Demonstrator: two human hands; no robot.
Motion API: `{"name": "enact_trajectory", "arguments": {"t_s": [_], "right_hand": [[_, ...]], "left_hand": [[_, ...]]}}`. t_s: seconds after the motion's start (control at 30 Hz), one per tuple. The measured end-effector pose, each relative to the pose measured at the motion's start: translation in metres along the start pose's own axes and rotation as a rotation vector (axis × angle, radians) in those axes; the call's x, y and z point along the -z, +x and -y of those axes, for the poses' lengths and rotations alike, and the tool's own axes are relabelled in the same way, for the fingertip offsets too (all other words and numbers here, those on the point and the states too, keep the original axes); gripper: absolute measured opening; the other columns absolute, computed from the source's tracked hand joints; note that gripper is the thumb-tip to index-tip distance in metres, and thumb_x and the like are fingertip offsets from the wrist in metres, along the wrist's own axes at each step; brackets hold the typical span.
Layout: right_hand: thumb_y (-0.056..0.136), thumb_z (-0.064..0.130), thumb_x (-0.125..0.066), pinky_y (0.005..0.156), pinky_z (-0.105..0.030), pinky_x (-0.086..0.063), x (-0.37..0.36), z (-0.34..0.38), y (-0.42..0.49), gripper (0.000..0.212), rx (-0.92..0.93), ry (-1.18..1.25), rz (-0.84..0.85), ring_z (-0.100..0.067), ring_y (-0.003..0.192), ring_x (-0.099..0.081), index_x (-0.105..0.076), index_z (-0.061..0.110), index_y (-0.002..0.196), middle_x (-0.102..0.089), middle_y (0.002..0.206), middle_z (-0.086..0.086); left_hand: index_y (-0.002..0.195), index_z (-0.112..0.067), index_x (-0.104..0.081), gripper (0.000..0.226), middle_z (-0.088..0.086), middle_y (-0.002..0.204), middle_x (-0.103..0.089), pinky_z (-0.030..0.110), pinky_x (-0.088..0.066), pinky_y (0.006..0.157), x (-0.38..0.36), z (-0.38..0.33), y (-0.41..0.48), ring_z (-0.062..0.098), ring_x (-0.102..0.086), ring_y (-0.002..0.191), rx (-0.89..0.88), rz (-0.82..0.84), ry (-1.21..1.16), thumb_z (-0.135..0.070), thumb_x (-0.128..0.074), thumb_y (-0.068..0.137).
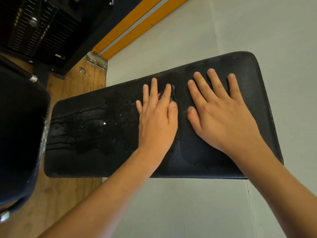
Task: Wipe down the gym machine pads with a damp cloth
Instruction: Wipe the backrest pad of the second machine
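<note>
— Hands?
— Both palm down on the black pad (85, 134), side by side, thumbs close but not touching. Left hand (157, 121) flat, fingers straight and slightly spread, pressing a dark cloth (173, 96) onto the vinyl; only an edge beside the index finger and a pink scrap between two fingers showing. Right hand (217, 115) flat as well, fingers fanned, resting straight on the vinyl. Bare forearms reaching in from below.
— And the pad?
— Long, lying crosswise, wet and streaked with runs left of the cloth, duller around the right hand.
— Around it?
— Second dark pad (17, 126) just beside the left end. Weight stack (37, 31) upper left. Wooden floor (72, 194) under the left end, pale grey surface (188, 212) under the rest, yellow band (137, 23) along its far edge.
</note>
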State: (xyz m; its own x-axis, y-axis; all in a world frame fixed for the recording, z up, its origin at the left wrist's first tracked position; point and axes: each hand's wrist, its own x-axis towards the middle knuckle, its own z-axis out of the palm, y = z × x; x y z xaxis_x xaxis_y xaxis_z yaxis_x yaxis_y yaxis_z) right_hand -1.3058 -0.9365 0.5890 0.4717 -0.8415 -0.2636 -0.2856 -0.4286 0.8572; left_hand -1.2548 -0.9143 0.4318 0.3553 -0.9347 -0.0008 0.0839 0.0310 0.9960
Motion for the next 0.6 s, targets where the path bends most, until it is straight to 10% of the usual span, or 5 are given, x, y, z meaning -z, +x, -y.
{"name": "enact_trajectory", "arguments": {"t_s": [0.6], "right_hand": [[0.104,0.045,-0.017,0.125,-0.061,-0.007,-0.002,-0.001,0.002,0.068,0.010,0.005,-0.018,-0.035,0.158,-0.010,-0.025,0.009,0.161,-0.020,0.169,-0.013]], "left_hand": [[0.160,-0.026,-0.030,0.050,-0.002,0.172,-0.002,0.037,0.001,0.126,-0.001,-0.013,-0.045,0.011,0.009,0.157,-0.004,0.041,-0.024,-0.031,-0.033,0.110]]}}
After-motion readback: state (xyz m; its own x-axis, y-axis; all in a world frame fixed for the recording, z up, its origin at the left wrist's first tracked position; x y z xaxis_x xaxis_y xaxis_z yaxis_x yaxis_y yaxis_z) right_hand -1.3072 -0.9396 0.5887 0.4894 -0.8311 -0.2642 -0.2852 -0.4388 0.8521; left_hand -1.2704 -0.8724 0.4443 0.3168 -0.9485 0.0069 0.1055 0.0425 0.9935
